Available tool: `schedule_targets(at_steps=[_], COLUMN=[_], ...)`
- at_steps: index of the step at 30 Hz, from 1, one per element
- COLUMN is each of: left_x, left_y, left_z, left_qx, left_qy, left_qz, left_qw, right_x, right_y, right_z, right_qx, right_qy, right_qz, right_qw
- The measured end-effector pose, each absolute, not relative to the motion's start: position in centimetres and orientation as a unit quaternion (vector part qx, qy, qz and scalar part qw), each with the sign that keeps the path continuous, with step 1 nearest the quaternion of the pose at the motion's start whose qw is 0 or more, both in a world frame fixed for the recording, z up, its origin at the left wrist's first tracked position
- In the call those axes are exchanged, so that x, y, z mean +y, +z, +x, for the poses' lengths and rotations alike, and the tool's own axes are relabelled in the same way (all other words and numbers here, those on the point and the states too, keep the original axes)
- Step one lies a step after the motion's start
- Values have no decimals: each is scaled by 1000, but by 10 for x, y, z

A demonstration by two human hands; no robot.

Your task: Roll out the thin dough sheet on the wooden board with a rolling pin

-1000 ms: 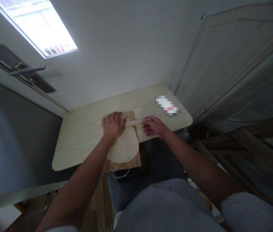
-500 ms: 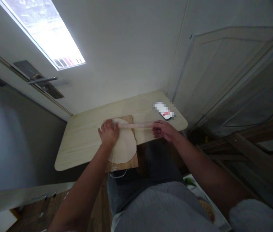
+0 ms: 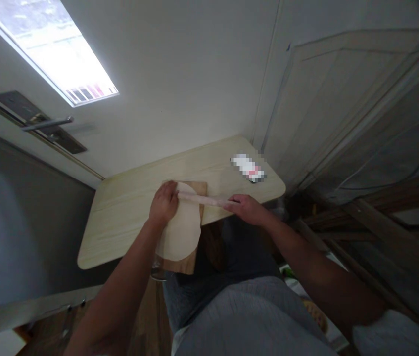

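A thin, pale rolling pin [image 3: 207, 200] lies across the far part of a flat, rounded sheet of dough [image 3: 180, 235]. My left hand [image 3: 163, 201] is closed at the pin's left end, with its fingertips partly hidden. My right hand [image 3: 247, 208] grips the other end, which sticks out past the dough to the right. Beneath the dough is a wooden cutting board [image 3: 184, 266]. The board sits askew and overhangs the near edge of the table [image 3: 120, 222].
Toward the table's right end lies a phone [image 3: 248, 168], its screen blurred out. A white door with a metal handle [image 3: 51, 123] stands behind the table. Wooden beams [image 3: 380, 227] are at the right, and a wire loop [image 3: 158, 276] hangs off the board's near end.
The board and dough have swivelled, their near end shifting left. The pin now slants down to the right, as my right hand came nearer and inward. My left fingers have drawn together.
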State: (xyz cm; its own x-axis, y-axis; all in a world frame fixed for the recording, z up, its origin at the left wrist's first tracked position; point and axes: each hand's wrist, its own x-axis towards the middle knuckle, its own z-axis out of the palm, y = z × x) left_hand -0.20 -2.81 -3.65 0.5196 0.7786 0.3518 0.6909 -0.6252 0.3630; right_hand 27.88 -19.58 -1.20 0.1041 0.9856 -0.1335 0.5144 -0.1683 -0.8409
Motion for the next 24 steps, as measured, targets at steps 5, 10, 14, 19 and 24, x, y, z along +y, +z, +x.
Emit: schedule_targets(at_steps=[5, 10, 14, 19, 24], left_x=[-20, -21, -25, -29, -27], left_y=[-33, -25, -26, -26, -25], left_z=[0, 25, 43, 50, 53], left_qx=[483, 470, 425, 404, 401], left_qy=[334, 326, 268, 200, 174], left_qz=[789, 805, 859, 892, 899], left_qw=[183, 159, 99, 34, 22], right_x=[-205, -217, -224, -227, -228], right_y=[-22, -29, -30, -25, -23], right_z=[258, 234, 227, 225, 224], right_qx=[-544, -533, -521, -518, -518], right_qy=[358, 373, 378, 394, 406], right_qz=[-670, -665, -676, -680, -678], right_qw=[358, 368, 358, 338, 327])
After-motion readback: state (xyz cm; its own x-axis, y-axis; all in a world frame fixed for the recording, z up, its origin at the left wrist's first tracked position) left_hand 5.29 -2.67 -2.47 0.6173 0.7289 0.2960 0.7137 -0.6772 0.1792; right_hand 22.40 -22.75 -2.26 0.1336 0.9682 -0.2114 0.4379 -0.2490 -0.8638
